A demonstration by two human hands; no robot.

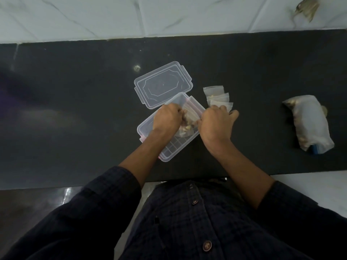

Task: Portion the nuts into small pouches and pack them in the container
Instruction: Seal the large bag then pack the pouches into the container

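On the black countertop (75,91) below white marble tiles (93,15), we grip a nut pouch (188,117) with our left hand (167,119) and right hand (216,122) over the clear container (169,149).

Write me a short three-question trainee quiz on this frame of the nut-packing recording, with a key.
1. True or false: the lid is snapped onto the container.
2. Where do the loose small pouches lie? A) inside the container B) on the counter, right of the container C) on the lid
3. Fill in: both hands hold a pouch of nuts over the ______.

Key
1. False. The lid lies off, on the dark counter behind the container.
2. B. They lie fanned out just beyond the right hand; the big bag of nuts sits farther right.
3. Container. The left hand and the right hand grip the pouch from either side.
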